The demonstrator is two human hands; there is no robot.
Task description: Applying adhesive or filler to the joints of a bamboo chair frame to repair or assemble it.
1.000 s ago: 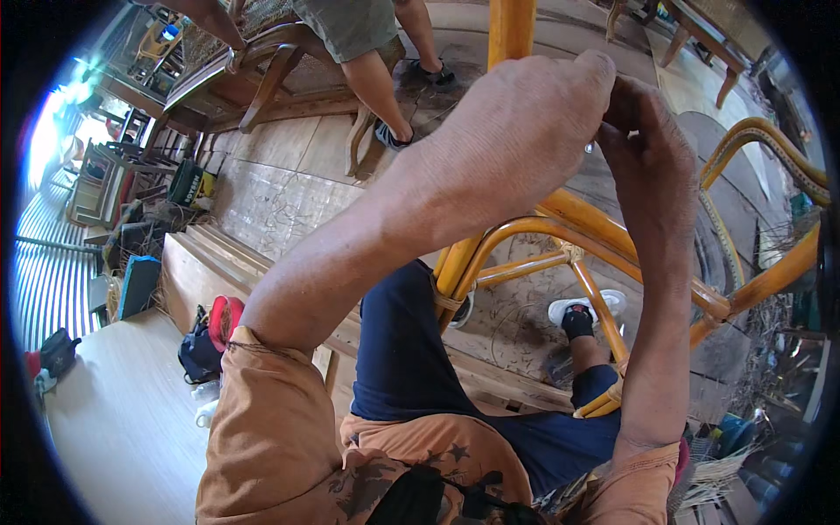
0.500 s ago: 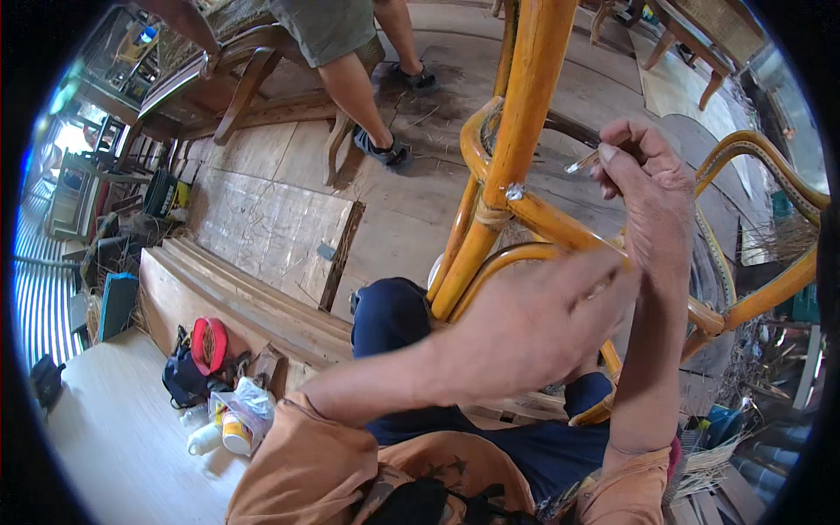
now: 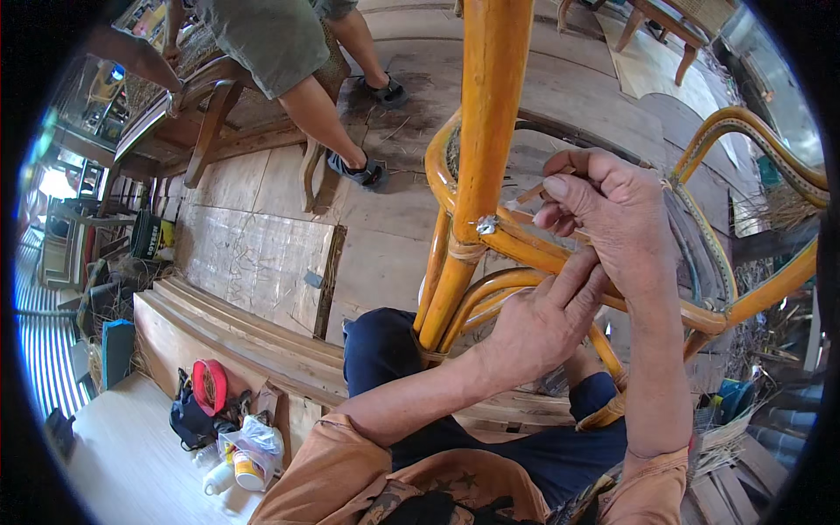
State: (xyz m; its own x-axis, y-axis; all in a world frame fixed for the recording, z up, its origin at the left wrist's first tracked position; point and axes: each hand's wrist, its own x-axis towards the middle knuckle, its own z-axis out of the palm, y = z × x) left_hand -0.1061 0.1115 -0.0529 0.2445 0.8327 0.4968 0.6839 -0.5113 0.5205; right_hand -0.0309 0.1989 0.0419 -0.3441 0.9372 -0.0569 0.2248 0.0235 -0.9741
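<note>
An orange-brown bent rattan chair frame stands before me, its pole upright and slightly tilted. A shiny silvery-white blob sits on the joint where a rail meets the pole, above a wrapped binding. Just right of that blob, my right hand is closed in a pinch on a thin light-brown stick; its tip points toward the joint. Lower down, my left hand has its fingers closed at the rail, below my right wrist. Its fingertips are partly hidden.
Another person stands at the far left beside a wooden seat frame. Long boards lie at my left, near a red-and-black bag and cups in plastic. A curved rattan arm rises at right.
My left hand, blurred in motion before, has come to the rail. My right hand has lowered and moved left, bringing the stick nearer the joint. The frame appears farther left in view.
</note>
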